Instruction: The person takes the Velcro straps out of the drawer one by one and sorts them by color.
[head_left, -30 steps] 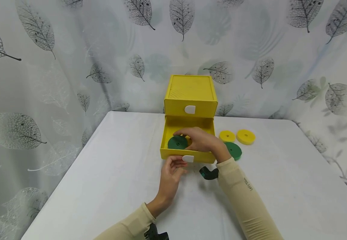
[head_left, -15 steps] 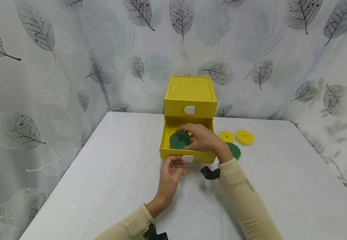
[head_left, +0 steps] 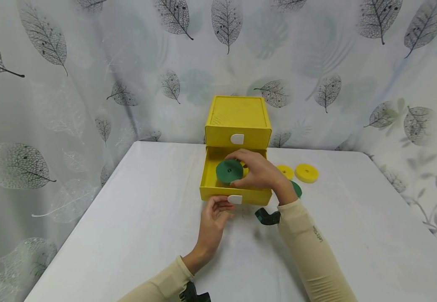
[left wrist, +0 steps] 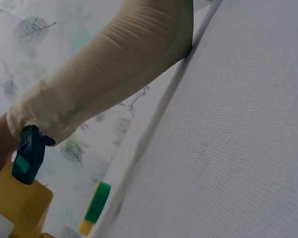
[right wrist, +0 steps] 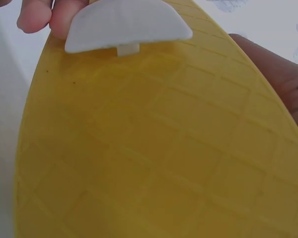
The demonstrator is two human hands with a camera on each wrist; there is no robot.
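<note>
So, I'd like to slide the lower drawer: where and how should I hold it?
The lower drawer is probably best held by its white tab, the grip coming from the front, slightly right. The tab juts from the open drawer's front on a short stem, so its edge looks easy to hook; the left hand is at its left end.

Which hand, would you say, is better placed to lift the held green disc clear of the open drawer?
Probably the right hand: it grips the green disc by its edge, while the left hand is outside, beside the white handle on the open drawer's front.
</note>
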